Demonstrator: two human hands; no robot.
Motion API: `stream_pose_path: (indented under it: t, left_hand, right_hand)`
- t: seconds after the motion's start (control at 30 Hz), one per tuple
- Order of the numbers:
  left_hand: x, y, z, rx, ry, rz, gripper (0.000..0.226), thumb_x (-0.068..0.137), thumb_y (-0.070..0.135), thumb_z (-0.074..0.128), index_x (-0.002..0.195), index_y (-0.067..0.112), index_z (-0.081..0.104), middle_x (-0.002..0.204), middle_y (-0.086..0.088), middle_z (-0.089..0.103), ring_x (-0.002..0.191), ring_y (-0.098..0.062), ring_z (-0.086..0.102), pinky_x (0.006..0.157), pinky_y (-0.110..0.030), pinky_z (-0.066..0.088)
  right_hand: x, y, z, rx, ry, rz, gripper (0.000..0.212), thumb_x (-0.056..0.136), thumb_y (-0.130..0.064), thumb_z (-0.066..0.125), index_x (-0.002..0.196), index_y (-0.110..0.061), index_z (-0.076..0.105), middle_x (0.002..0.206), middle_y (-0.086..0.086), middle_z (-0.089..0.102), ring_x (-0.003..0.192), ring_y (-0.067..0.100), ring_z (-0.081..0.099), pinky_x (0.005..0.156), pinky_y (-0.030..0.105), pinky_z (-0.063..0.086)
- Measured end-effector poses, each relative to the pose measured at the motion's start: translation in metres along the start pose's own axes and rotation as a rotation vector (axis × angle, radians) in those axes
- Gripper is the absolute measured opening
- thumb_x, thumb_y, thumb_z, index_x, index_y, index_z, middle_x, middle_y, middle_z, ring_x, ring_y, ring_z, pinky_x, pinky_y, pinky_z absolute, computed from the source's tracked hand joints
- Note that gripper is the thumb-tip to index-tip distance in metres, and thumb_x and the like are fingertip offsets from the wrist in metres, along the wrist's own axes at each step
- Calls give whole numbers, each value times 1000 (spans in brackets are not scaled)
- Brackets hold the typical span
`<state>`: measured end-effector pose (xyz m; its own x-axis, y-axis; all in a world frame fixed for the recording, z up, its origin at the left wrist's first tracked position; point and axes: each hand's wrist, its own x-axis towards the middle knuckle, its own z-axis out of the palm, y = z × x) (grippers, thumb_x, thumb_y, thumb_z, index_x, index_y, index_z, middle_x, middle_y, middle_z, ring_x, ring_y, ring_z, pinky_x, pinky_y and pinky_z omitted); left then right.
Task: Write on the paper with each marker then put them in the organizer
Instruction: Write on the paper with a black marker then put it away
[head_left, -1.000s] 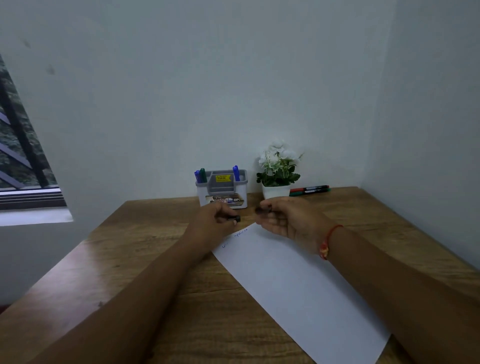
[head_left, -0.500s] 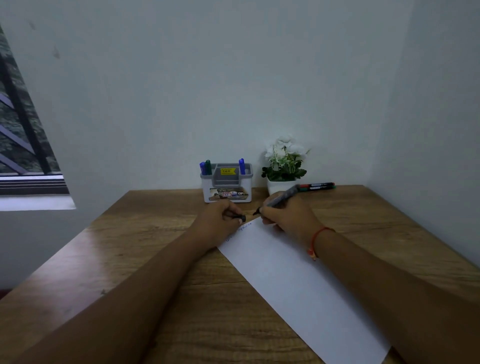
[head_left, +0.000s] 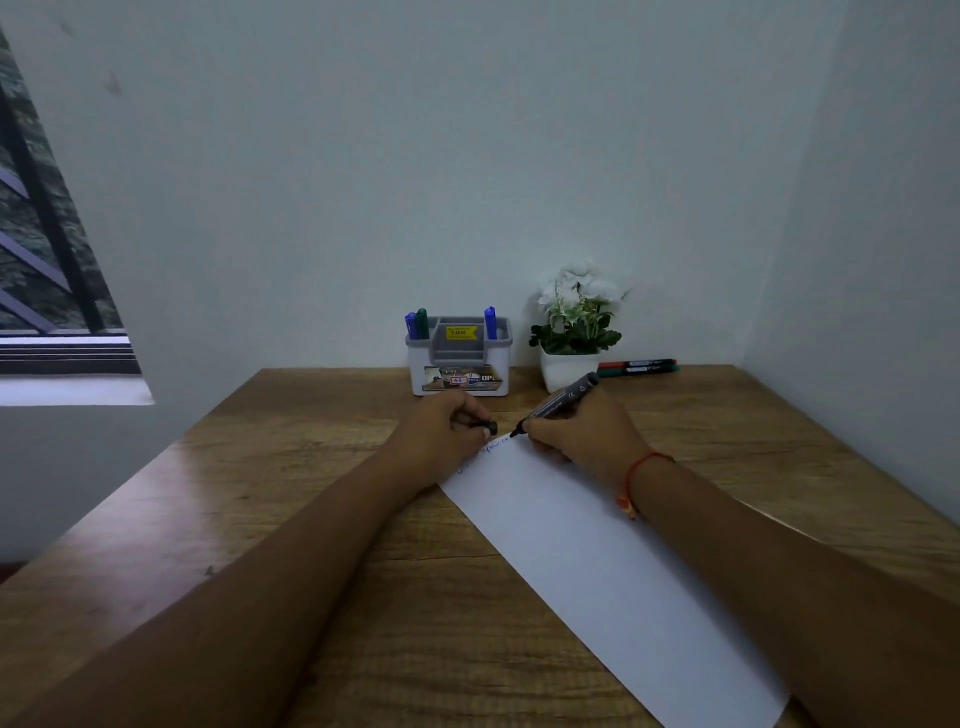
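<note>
At the far end of the paper, both hands are at work, close together. The right hand is closed in a writing grip around an uncapped black marker. Its tip touches the sheet's far edge, and its barrel slants up and away to the right. The left hand sits just to the left on the paper's far left corner, with its fingers curled round a small black cap. I see a faint line of handwriting running along that edge between the two hands, too small for me to read. A red thread bracelet circles the right wrist.

I count six markers in all. One is the black one in the right hand. Three stand upright in the organizer: a blue marker and a green marker side by side in its left compartment, and a second blue marker at its right end. Two more lie side by side against the far wall, right of the flower pot: a red-capped marker and a green-capped marker just nearer than it.

There is one sheet of paper, lying at an angle from near right to far centre on the wooden table. The one organizer is white and grey and stands at the far edge, just beyond the left hand. The one pot, with white flowers, stands just right of it.
</note>
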<state>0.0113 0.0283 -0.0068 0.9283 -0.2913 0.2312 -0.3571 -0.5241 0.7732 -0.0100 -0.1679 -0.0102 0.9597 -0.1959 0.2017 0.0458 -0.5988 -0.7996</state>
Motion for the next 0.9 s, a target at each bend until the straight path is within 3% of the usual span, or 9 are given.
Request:
stream_pose_path:
  t: [0.13, 0.27, 0.57, 0.9]
  left_hand:
    - [0, 0, 0, 9, -4, 6, 17, 87, 12, 68, 104, 16, 68, 99, 4, 70, 91, -7, 65, 74, -16, 52]
    - [0, 1, -1, 0, -10, -8, 17, 87, 11, 68, 103, 17, 68, 99, 4, 70, 91, -8, 66, 78, -19, 54]
    - [-1, 1, 0, -10, -25, -15, 16, 88, 12, 67, 103, 17, 67, 101, 3, 70, 91, -7, 66, 80, -21, 54]
    - [-2, 2, -1, -3, -24, -13, 15, 88, 11, 67, 101, 18, 66, 101, 3, 71, 93, -8, 66, 81, -21, 54]
  right_hand:
    - [1, 1, 1, -13, -5, 7, 16, 78, -27, 76, 78, -11, 75, 65, 2, 73, 52, 9, 64, 53, 25, 55]
    - [2, 2, 1, 8, -3, 24, 19, 77, -26, 73, 75, -7, 74, 65, 7, 74, 52, 13, 65, 56, 30, 56]
    - [3, 4, 1, 4, -7, 14, 18, 78, -26, 75, 78, -8, 75, 61, 0, 72, 50, 8, 64, 54, 24, 54]
    - [4, 4, 1, 14, 20, 37, 17, 78, -25, 74, 76, -7, 74, 66, 4, 74, 59, 13, 68, 65, 32, 60]
